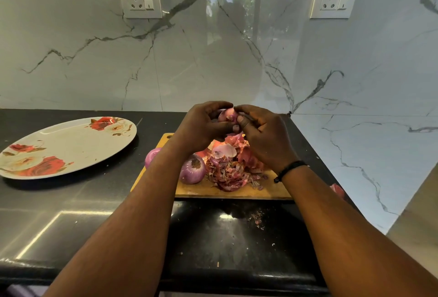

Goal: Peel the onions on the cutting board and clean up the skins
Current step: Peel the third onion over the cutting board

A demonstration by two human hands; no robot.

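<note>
Above the wooden cutting board (pixel 208 190) I hold a purple onion (pixel 228 114) between both hands. My left hand (pixel 203 126) cups it from the left, and my right hand (pixel 265 138) pinches at its skin from the right. A heap of onion skins (pixel 231 166) covers the middle of the board. A peeled onion (pixel 193 170) lies on the board beside the heap. Another onion (pixel 151 155) shows at the board's left edge, partly hidden by my left forearm.
A large oval plate with a rose pattern (pixel 68 147) sits on the black counter to the left. A marble wall with two sockets rises behind, and another marble wall closes in on the right. Skin crumbs (pixel 257 219) lie on the counter in front of the board.
</note>
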